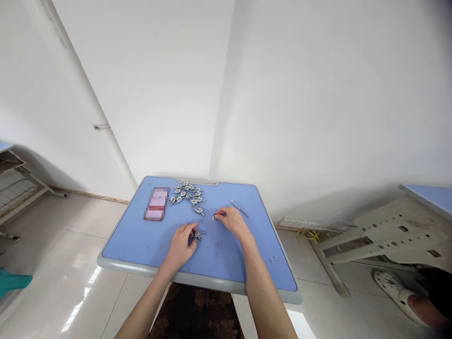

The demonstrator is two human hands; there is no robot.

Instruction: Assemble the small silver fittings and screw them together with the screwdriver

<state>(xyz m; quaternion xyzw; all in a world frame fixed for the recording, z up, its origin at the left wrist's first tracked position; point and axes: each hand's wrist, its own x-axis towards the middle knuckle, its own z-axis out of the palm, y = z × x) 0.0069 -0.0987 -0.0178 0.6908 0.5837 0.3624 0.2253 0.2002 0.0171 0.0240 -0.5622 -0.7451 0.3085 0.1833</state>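
My left hand (182, 244) rests on the blue desktop, its fingers and thumb curled round a small silver metal fitting (199, 235) with thin rods sticking out. To the right, my right hand (231, 221) pinches a small shiny metal piece (213, 217) between thumb and fingertips, just over the desktop; the fingers hide part of it. Beyond my hands lies a loose pile of similar metal fittings (187, 192), each with a round eye and a rod. A slim tool, like tweezers or a screwdriver (240, 208), lies past my right hand.
A phone (156, 203) with a blurred screen lies on the left of the blue desk (130, 245). A white wall (169, 94) rises behind. Another desk (399, 230) and a person's foot in a clog (391, 287) are at right. A green stool edge (14, 281) shows at left.
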